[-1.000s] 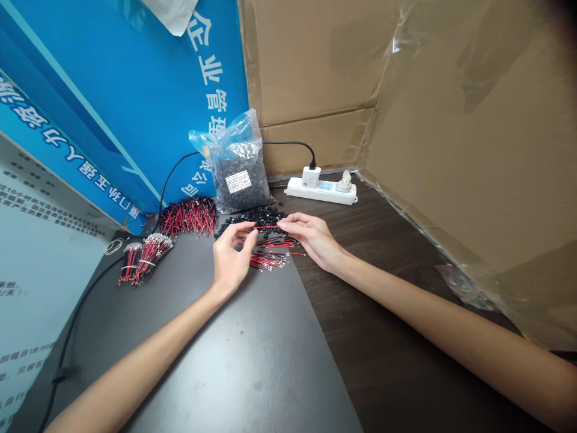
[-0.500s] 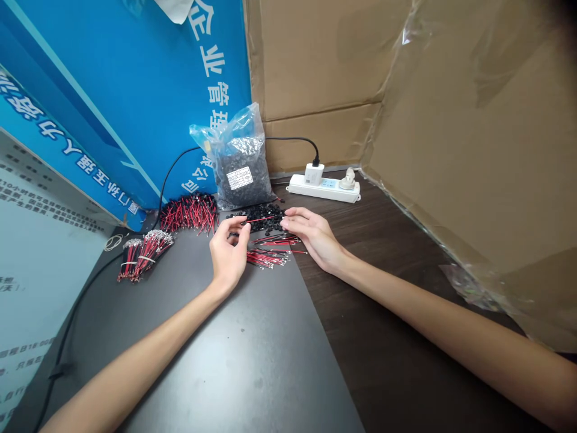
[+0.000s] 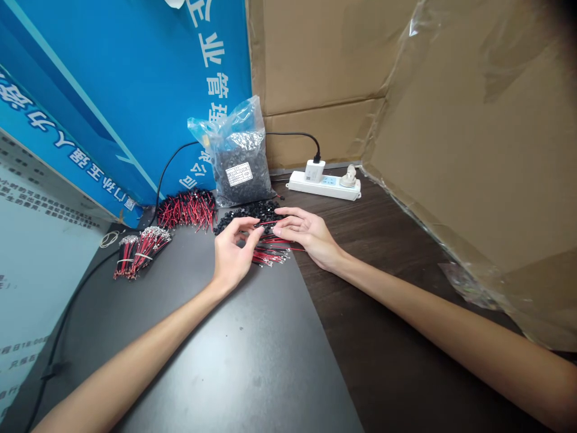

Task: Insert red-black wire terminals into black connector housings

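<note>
A thin red wire (image 3: 268,223) spans the small gap between my two hands. My left hand (image 3: 234,249) pinches its left end between thumb and fingertips. My right hand (image 3: 311,236) is curled at its other end, fingertips drawn together; whatever small thing is in them is hidden. Beneath and behind the fingers lies a pile of small black plastic pieces (image 3: 256,210). Loose red and black wires with bare-looking metal ends (image 3: 270,256) lie just in front, partly covered by my hands.
A clear bag of black pieces (image 3: 243,174) stands behind the pile. To the left are a heap of red-black wires (image 3: 187,210) and banded wire bundles (image 3: 144,249). A white power strip (image 3: 323,185) with plugs sits at the back right, by cardboard walls (image 3: 324,60).
My hands have come closer together, the left moving right and the right shifting slightly left. The visible stretch of red wire between them is shorter. The view has shifted a little.
</note>
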Motion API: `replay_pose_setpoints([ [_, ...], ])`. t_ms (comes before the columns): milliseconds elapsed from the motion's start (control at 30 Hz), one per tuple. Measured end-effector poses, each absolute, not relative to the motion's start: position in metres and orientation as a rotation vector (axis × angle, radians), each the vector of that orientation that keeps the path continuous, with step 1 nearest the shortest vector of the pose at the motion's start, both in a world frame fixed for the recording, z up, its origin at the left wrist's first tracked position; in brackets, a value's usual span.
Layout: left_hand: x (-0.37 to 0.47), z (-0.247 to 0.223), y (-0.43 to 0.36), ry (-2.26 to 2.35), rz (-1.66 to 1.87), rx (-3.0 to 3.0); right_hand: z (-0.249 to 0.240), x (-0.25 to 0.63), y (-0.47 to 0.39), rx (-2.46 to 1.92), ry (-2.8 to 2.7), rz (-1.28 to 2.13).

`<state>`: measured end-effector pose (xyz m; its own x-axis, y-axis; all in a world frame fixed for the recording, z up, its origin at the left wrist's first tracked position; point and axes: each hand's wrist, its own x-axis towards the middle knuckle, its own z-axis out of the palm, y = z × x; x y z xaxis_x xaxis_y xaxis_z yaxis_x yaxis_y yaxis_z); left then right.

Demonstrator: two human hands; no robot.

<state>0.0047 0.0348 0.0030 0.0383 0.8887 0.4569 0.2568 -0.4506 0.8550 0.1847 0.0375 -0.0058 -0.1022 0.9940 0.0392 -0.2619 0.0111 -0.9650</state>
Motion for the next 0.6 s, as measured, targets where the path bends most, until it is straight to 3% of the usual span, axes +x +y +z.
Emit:
replay_pose_setpoints([
  [600,0.0041,0.0046,0.0344,1.107,1.396,1.95,-0.0064,0.1859,0.0377,-0.936,-1.111,1.417],
])
